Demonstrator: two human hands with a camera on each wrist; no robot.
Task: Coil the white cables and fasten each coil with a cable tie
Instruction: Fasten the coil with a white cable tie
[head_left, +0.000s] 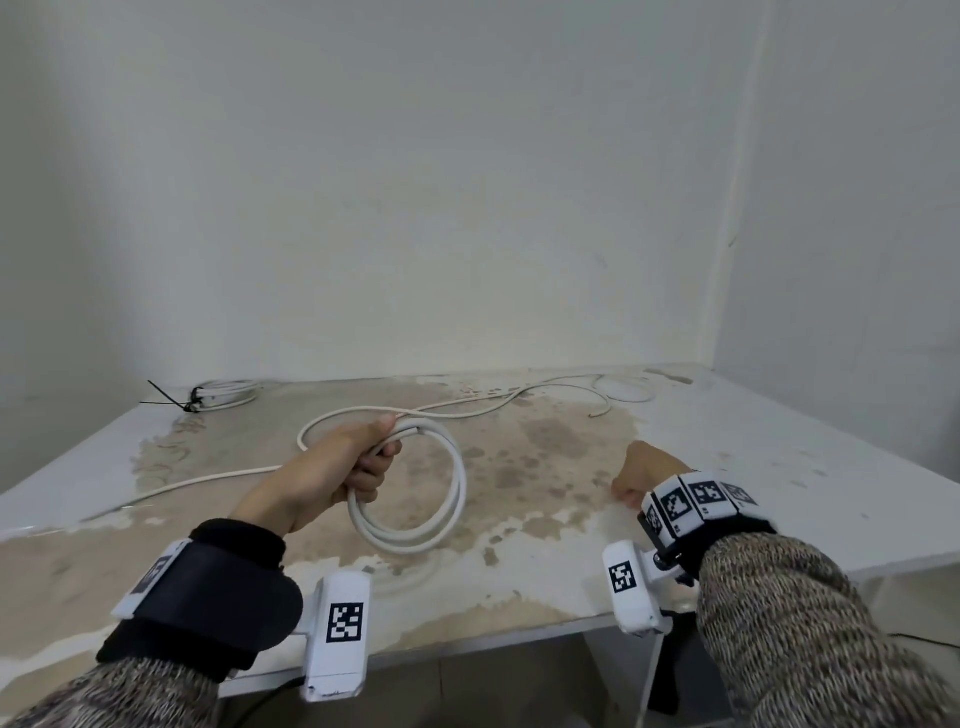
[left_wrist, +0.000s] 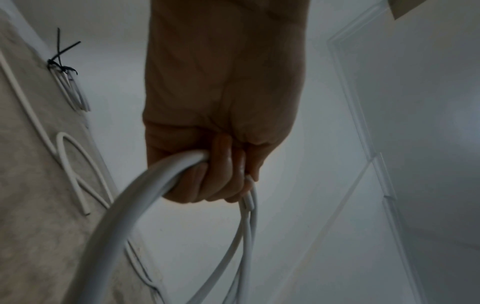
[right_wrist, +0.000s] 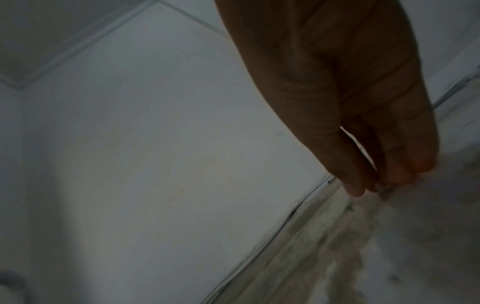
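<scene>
The left hand (head_left: 358, 462) has its grip wrapped tight round the looped white round cable (head_left: 441, 499). The right hand (head_left: 641, 473), fingertips (right_wrist: 374, 185) bunched narrow, touches the stained white surface (head_left: 545, 457), holding nothing visible.

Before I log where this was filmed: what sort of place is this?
Probably a bare workroom or utility corner, not a lived-in room. A worn, stained white table stands against plain white walls. On it lie only loose white cable and a finished coil bound with a black cable tie.
</scene>
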